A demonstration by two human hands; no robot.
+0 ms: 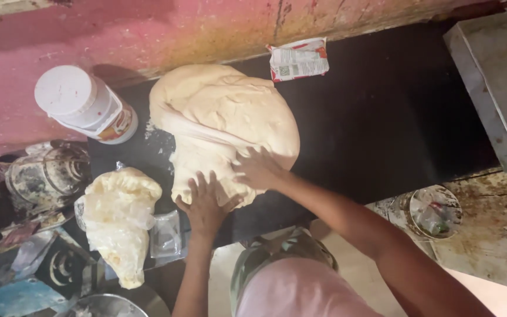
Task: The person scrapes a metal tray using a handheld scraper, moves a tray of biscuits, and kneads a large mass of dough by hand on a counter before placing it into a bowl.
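From the head camera, both hands are pressing into the near edge of the dough point(224, 126), a big pale mound lying on the black counter point(382, 117). The left hand point(203, 205) is lying open, fingers spread, on the lower lip; the right hand point(259, 169) is also flat and open, just beside it and slightly farther in. The dough is stretching away from the hands, its long axis running toward the wall. A white jar point(83, 105) is standing to the left, and a bagged lump point(118, 220) is lying near the left hand.

Both forearms are bare with no sleeves, watch or rings showing, above a pale pink cloth garment point(300, 290) and a green-patterned cloth garment point(265, 253).
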